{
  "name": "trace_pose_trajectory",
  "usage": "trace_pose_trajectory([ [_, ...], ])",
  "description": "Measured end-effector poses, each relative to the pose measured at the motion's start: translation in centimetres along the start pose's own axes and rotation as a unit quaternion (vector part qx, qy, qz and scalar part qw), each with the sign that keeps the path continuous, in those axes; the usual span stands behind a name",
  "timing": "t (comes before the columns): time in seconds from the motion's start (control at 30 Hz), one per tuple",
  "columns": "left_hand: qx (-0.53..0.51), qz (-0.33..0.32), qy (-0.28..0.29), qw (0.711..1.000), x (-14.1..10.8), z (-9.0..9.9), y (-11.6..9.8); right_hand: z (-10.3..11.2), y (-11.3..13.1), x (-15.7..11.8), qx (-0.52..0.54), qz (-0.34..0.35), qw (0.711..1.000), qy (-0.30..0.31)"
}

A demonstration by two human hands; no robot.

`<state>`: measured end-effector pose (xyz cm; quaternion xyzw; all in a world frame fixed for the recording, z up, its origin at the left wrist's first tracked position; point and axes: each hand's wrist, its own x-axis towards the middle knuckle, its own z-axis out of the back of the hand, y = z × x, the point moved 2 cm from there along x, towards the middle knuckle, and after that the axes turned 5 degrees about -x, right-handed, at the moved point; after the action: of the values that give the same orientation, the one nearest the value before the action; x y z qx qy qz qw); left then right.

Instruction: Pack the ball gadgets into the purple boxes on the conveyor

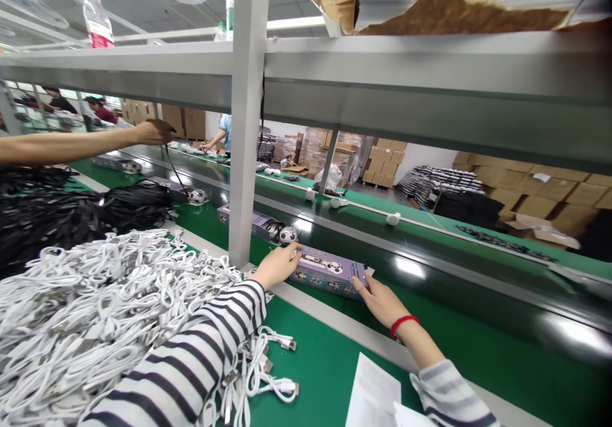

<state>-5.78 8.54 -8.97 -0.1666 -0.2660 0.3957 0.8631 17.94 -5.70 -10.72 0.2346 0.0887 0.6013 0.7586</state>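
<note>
A long purple printed box (329, 267) lies at the near edge of the conveyor belt, between my hands. My left hand (278, 265) grips its left end, fingers closed over the edge. My right hand (381, 298) holds the right end with the thumb on top; a small pale flap sticks up at that end. Left of it, another purple box (253, 222) sits on the belt with a football-patterned round device (288, 235) at its end. Beside my left arm is a heap of coiled white USB cables (119, 299).
White paper sheets (373, 392) lie near my right forearm. A steel post (247, 121) and shelf (411, 64) stand over the bench. At left, a co-worker's hand (155, 132) holds a black strap above black straps (95, 217). White devices (393, 218) sit across the belt.
</note>
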Motion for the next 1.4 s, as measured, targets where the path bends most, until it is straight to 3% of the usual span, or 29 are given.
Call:
trace_pose_trajectory([
  [0.1,-0.009,-0.015,0.021,1.0,-0.2,0.0,-0.2,0.9,-0.9,0.2,-0.05,-0.066,0.997,-0.01],
  [0.2,-0.021,-0.025,0.044,0.999,-0.4,0.1,-0.3,1.8,-2.6,0.5,-0.039,-0.145,0.985,-0.086],
  [0.27,-0.031,-0.04,0.053,0.997,-0.4,0.1,-0.3,2.0,-3.4,0.6,-0.024,-0.137,0.982,-0.126],
  [0.4,-0.051,-0.059,0.061,0.995,-0.4,0.1,-0.5,2.1,-4.2,0.2,-0.012,-0.091,0.985,-0.143],
  [0.57,-0.077,-0.065,0.075,0.992,-0.4,0.1,-0.4,3.1,-5.0,-0.2,-0.018,-0.108,0.982,-0.152],
  [0.67,-0.08,-0.048,0.04,0.995,-0.2,0.5,-0.4,4.3,-5.8,-0.3,0.034,-0.151,0.974,-0.166],
  [0.73,-0.088,-0.023,0.028,0.995,0.0,0.8,-0.4,4.9,-6.2,-0.5,0.066,-0.187,0.972,-0.125],
  [0.8,-0.107,-0.009,0.061,0.992,0.0,0.7,-0.5,5.5,-6.0,-0.9,0.04,-0.191,0.979,-0.05],
  [0.9,-0.109,-0.043,0.149,0.982,-0.3,-0.4,-0.9,7.0,-4.5,-2.6,-0.106,-0.188,0.976,0.023],
  [1.0,-0.082,-0.082,0.192,0.974,-0.6,-1.8,-1.0,7.7,-1.2,-5.1,-0.217,-0.147,0.963,0.067],
  [1.07,-0.068,-0.1,0.183,0.976,-0.5,-2.5,-0.8,6.7,1.9,-6.6,-0.208,-0.054,0.967,0.135],
  [1.13,-0.063,-0.11,0.152,0.98,-0.2,-2.9,-0.4,4.7,5.0,-7.9,-0.224,0.013,0.95,0.215],
  [1.2,-0.076,-0.104,0.119,0.985,0.2,-2.9,0.1,2.6,7.5,-8.6,-0.294,0.018,0.918,0.267],
  [1.27,-0.101,-0.086,0.094,0.987,0.5,-2.7,0.5,1.0,9.2,-8.8,-0.339,0.014,0.898,0.28],
  [1.4,-0.087,-0.076,0.033,0.993,0.8,-2.1,0.7,0.1,10.5,-9.0,-0.368,0.019,0.881,0.296],
])
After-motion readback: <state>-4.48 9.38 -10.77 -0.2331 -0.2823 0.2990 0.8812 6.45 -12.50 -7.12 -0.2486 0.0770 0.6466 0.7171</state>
